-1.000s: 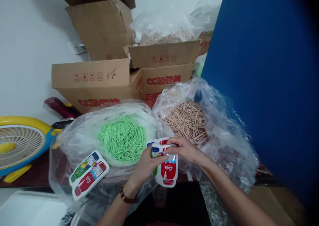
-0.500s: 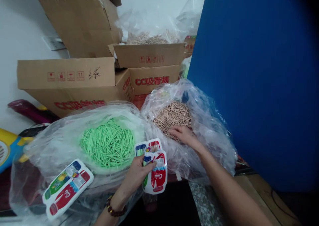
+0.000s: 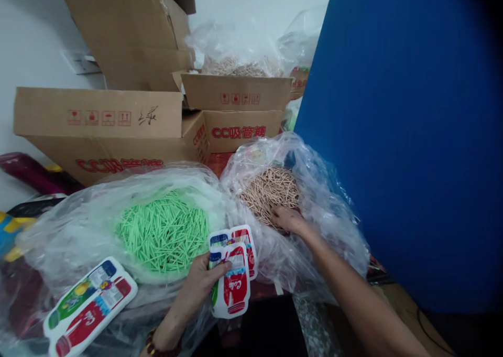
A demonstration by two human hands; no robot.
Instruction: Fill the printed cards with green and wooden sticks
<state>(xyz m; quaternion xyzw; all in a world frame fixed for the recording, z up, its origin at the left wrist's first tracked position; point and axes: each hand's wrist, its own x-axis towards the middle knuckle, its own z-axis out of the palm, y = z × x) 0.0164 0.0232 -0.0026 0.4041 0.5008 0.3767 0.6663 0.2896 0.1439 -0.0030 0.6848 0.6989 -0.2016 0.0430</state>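
Observation:
My left hand (image 3: 202, 278) grips two bottle-shaped candy packets (image 3: 236, 286) with red "Cola" print, one overlapping the other, thumb on top. My right hand (image 3: 288, 219) reaches into an open clear plastic bag, its fingertips sunk among thin brown candy sticks (image 3: 269, 192); what the fingers hold, if anything, is hidden. Left of it, a second clear bag (image 3: 90, 210) lies open around a heap of bright green candy sticks (image 3: 165, 234). Another Cola packet (image 3: 90, 307), red and green, rests on the plastic at the lower left.
Open cardboard boxes (image 3: 98, 113) with red print stand behind the bags. A further bag of brown sticks (image 3: 236, 66) sits in the rear box. A large blue panel (image 3: 401, 152) rises on the right. A dark red object (image 3: 27, 171) lies at the left.
My left hand has shifted slightly left and down with the packets. My right hand's fingers sit deeper in the brown sticks. The whole view has shifted a little.

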